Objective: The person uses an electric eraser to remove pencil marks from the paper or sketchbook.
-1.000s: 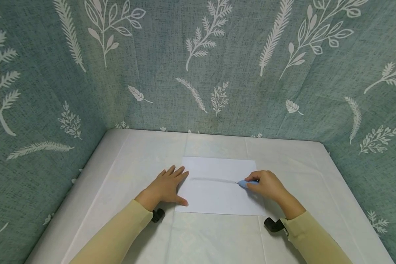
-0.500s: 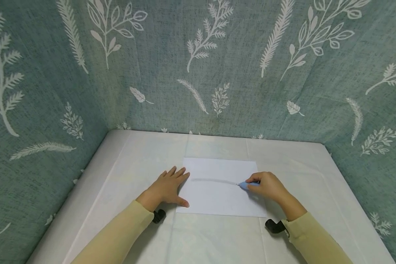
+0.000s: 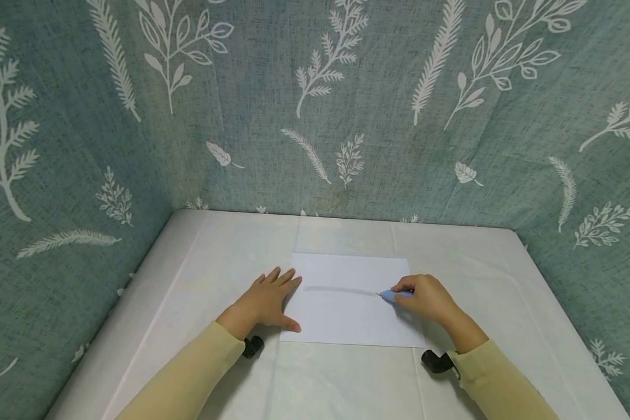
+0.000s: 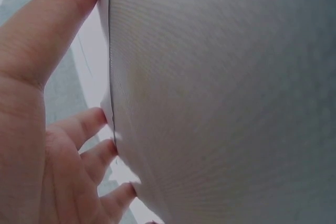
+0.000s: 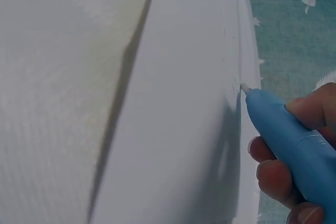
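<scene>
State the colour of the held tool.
The tool is blue; the right wrist view shows it best.

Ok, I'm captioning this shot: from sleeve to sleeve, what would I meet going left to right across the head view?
Left sleeve, left grip, faint grey line, blue pen (tip first), right grip, right sleeve.

- A white rectangular sheet of paper [image 3: 346, 324] lies flat on a white-covered table [image 3: 341, 385]; the left hand [image 3: 265, 300], fingers spread, rests at its left edge.
- A thick, rounded blue pen [image 5: 289, 142] with a small pale tip is gripped in the right hand [image 3: 427, 297], tilted, its tip pointing left, over the paper's right half.
- A faint grey line [image 3: 341, 289], slightly bowed, runs across the paper to the pen's tip.
</scene>
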